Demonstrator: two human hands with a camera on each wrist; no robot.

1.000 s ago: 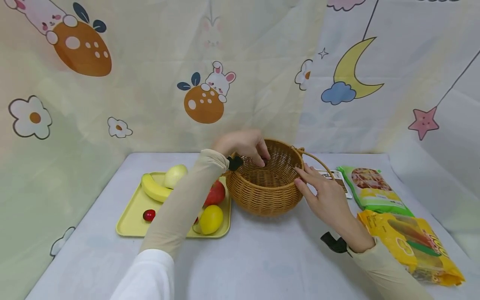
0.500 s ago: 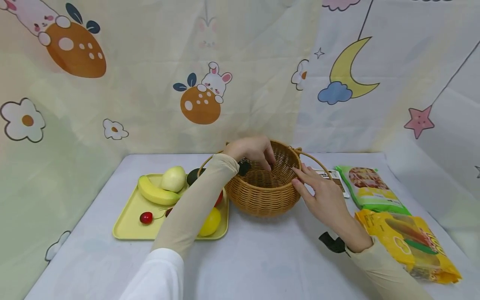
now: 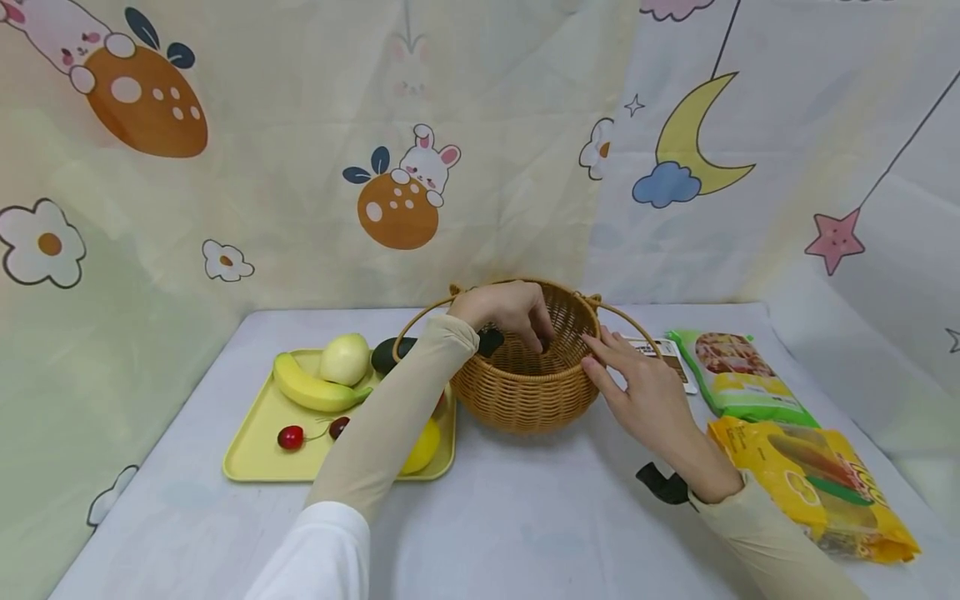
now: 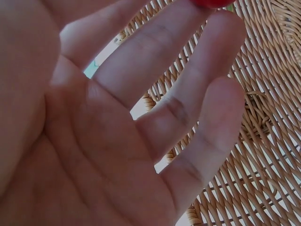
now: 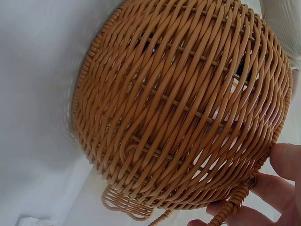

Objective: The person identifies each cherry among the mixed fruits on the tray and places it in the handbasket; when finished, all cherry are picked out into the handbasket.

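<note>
A round wicker basket point(image 3: 525, 402) stands mid-table, its handle folded outward. Inside its mouth is my left hand point(image 3: 510, 308), fingers pointing down. At those fingertips the left wrist view shows part of a glossy red cherry point(image 4: 211, 3), cut off by the top edge; the thumb is partly out of frame. My right hand point(image 3: 647, 387) touches the basket's right rim with extended fingers, beside the handle's base. In the right wrist view its thumb point(image 5: 286, 159) lies at the rim. Left of the basket is a yellow tray point(image 3: 255, 454), partly hidden by my left forearm.
On the tray are a banana point(image 3: 315, 387), a pale round fruit point(image 3: 345, 358), a dark avocado-like fruit point(image 3: 386, 354), a lemon point(image 3: 424, 448) and cherries point(image 3: 291, 437). To the right lie a green packet point(image 3: 742, 375), a yellow bag point(image 3: 817, 492) and a flat card-like item point(image 3: 678, 367).
My left hand has moved slightly right and lower into the basket. More of the tray's fruit shows beside the forearm. My right hand stays at the rim; the whole view has shifted slightly.
</note>
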